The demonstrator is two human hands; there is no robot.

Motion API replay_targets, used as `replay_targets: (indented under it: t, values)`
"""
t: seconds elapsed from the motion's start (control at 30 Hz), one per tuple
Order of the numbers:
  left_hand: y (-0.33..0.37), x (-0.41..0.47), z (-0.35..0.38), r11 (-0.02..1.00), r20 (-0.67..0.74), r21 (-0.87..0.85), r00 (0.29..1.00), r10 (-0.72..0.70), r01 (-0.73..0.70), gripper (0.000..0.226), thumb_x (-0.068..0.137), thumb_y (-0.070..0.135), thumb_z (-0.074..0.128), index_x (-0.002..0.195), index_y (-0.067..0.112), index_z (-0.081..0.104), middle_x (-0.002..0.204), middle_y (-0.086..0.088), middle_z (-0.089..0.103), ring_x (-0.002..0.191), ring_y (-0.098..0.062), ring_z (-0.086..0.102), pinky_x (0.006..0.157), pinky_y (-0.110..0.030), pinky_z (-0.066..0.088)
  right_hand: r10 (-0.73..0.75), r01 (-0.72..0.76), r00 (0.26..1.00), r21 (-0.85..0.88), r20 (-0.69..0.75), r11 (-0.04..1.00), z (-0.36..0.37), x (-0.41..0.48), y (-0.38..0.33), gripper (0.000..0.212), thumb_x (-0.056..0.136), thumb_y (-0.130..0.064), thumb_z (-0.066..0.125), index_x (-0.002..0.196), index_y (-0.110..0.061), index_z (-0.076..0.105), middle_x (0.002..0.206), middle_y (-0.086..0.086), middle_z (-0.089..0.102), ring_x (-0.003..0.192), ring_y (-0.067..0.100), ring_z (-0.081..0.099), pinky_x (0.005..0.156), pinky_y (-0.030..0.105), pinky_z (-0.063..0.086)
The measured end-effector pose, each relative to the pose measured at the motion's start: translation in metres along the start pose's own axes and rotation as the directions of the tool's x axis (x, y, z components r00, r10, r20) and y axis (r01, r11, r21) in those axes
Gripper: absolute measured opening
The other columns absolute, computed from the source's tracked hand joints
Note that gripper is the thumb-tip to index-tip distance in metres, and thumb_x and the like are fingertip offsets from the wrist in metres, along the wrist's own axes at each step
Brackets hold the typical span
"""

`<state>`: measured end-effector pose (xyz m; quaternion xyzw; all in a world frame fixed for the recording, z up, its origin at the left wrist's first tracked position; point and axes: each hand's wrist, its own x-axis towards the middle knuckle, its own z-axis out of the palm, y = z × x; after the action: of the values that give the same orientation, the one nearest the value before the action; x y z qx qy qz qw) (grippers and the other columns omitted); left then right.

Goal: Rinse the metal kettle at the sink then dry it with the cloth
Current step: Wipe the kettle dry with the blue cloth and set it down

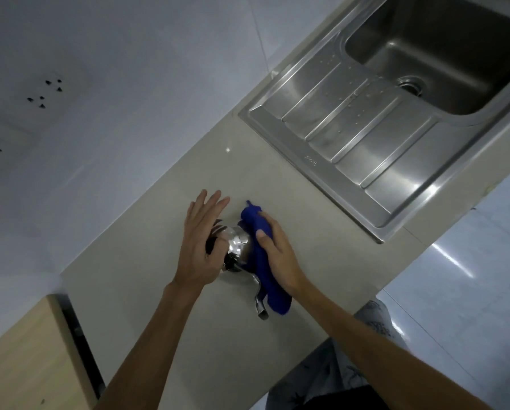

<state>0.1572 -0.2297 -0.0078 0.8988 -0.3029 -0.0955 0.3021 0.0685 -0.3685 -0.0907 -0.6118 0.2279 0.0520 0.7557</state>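
Blue cloth (259,261) was bunched in the R hand (277,247), pressed vs the metal kettle (238,244) mid-counter (277,179), well apart from the sink (395,113). L hand (202,247) lay straight-fingered on top, steadying. Drying step, I'd say; next prob. needs turning the kettle to wipe its other side.

The metal kettle (238,247) stands on the beige counter (188,335), its spout (261,309) pointing toward the person. The left hand (200,247) rests on its top with fingers straight, while the right hand (277,253) grips the blue cloth (259,261) against its side. The steel sink (395,31) lies well apart, with droplets on its drainboard (366,137).
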Motion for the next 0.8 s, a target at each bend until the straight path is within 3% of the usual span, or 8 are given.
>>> replay_targets:
  t: [0.17, 0.27, 0.3, 0.4, 0.53, 0.6, 0.7, 0.8]
  values:
    - [0.014, -0.012, 0.003, 0.963, -0.155, 0.026, 0.953, -0.262, 0.269, 0.071, 0.092, 0.045, 0.044, 0.153, 0.011, 0.040, 0.165, -0.007, 0.033, 0.157, -0.020, 0.016, 0.127, -0.046, 0.018, -0.240, 0.248, 0.969, -0.220, 0.063, 0.943, 0.009, -0.010, -0.045, 0.040, 0.104, -0.037, 0.042, 0.144, -0.031, 0.044, 0.134, -0.023, 0.049, 0.121, -0.003, 0.046, 0.101, 0.011, 0.032]
    - [0.034, -0.015, 0.011, 0.870, -0.226, -0.214, 0.844, -0.486, 0.443, 0.069, 0.091, 0.037, 0.056, 0.155, 0.015, 0.039, 0.167, -0.003, 0.027, 0.151, -0.006, 0.021, 0.119, -0.014, 0.022, -0.107, 0.168, 0.957, -0.213, 0.270, 0.962, 0.002, 0.033, -0.066, 0.029, 0.102, -0.036, 0.045, 0.127, -0.031, 0.061, 0.119, -0.009, 0.067, 0.099, 0.006, 0.063, 0.091, 0.018, 0.046]
    - [0.036, -0.014, 0.014, 0.833, -0.232, -0.303, 0.812, -0.536, 0.463, 0.065, 0.092, 0.028, 0.058, 0.153, 0.015, 0.042, 0.166, -0.005, 0.030, 0.150, -0.009, 0.027, 0.119, -0.015, 0.029, -0.022, 0.098, 0.947, -0.223, 0.320, 0.970, -0.001, 0.048, -0.066, 0.028, 0.101, -0.039, 0.045, 0.120, -0.032, 0.064, 0.114, -0.006, 0.070, 0.095, 0.010, 0.065, 0.092, 0.026, 0.049]
    - [0.034, -0.010, 0.023, 0.805, -0.281, -0.391, 0.775, -0.566, 0.446, 0.060, 0.085, 0.026, 0.054, 0.143, 0.009, 0.053, 0.152, -0.020, 0.045, 0.138, -0.045, 0.046, 0.108, -0.059, 0.046, 0.133, -0.071, 0.944, -0.206, 0.302, 0.976, -0.009, 0.068, -0.051, 0.031, 0.097, -0.044, 0.043, 0.108, -0.028, 0.068, 0.104, 0.001, 0.071, 0.091, 0.016, 0.065, 0.100, 0.046, 0.048]
    - [0.031, -0.009, 0.021, 0.846, -0.324, -0.365, 0.799, -0.507, 0.389, 0.060, 0.087, 0.017, 0.053, 0.145, 0.000, 0.051, 0.157, -0.016, 0.043, 0.149, -0.027, 0.038, 0.119, -0.047, 0.040, 0.098, -0.097, 0.995, -0.032, 0.017, 0.995, 0.002, 0.029, -0.016, 0.033, 0.099, -0.044, 0.042, 0.127, -0.036, 0.058, 0.124, -0.007, 0.065, 0.112, 0.015, 0.061, 0.107, 0.049, 0.045]
    - [0.026, -0.012, 0.019, 0.887, -0.306, -0.287, 0.842, -0.444, 0.363, 0.060, 0.090, 0.024, 0.049, 0.146, 0.001, 0.050, 0.158, -0.015, 0.042, 0.151, -0.027, 0.034, 0.121, -0.051, 0.035, -0.024, 0.021, 0.996, -0.037, -0.082, 0.999, 0.019, 0.000, -0.012, 0.040, 0.098, -0.049, 0.043, 0.136, -0.040, 0.049, 0.136, -0.012, 0.057, 0.122, 0.013, 0.055, 0.109, 0.045, 0.044]
    - [0.018, -0.012, 0.017, 0.917, -0.291, -0.145, 0.870, -0.398, 0.371, 0.068, 0.089, 0.038, 0.038, 0.148, 0.007, 0.048, 0.160, -0.012, 0.040, 0.153, -0.027, 0.029, 0.126, -0.051, 0.023, -0.270, 0.268, 0.963, -0.129, -0.002, 0.955, 0.033, 0.003, -0.042, 0.036, 0.100, -0.037, 0.047, 0.135, -0.029, 0.054, 0.128, -0.012, 0.062, 0.115, 0.009, 0.059, 0.103, 0.034, 0.046]
    - [0.018, -0.014, 0.017, 0.922, -0.295, -0.056, 0.875, -0.383, 0.384, 0.071, 0.088, 0.041, 0.033, 0.150, 0.012, 0.046, 0.162, -0.006, 0.038, 0.154, -0.025, 0.025, 0.128, -0.047, 0.016, -0.161, 0.172, 0.980, -0.089, 0.117, 0.981, 0.021, 0.040, -0.048, 0.029, 0.101, -0.033, 0.047, 0.122, -0.025, 0.065, 0.111, -0.002, 0.072, 0.100, 0.017, 0.067, 0.099, 0.041, 0.050]
